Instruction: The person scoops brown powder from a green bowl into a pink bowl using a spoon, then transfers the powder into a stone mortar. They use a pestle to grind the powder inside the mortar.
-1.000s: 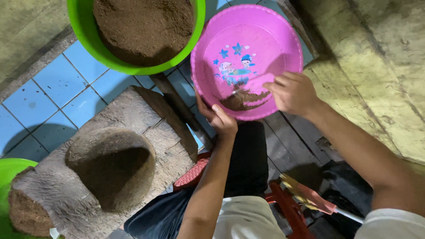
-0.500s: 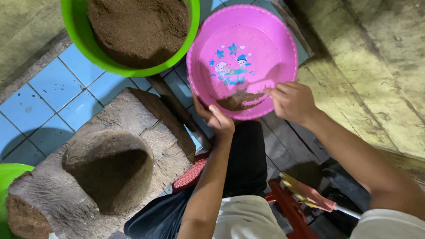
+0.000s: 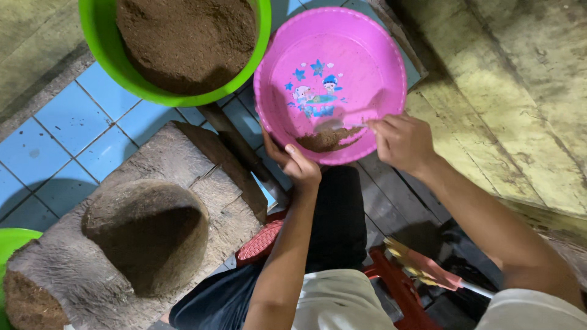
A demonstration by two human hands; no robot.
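A round pink plastic bowl with a cartoon print is tilted toward me. My left hand grips its near rim, thumb over the edge. A small heap of brown powder lies at the bowl's low side. My right hand pinches the handle of a spoon whose blade rests on the powder.
A green basin full of brown powder stands at the top left. A wooden mortar block with a hollow sits at the lower left on blue tiles. Another green rim shows at the left edge. A red stool and a brush are beneath me.
The pink bowl has tilted a little and the spoon now shows in my right hand, which shifted slightly right. My left hand keeps its hold on the rim.
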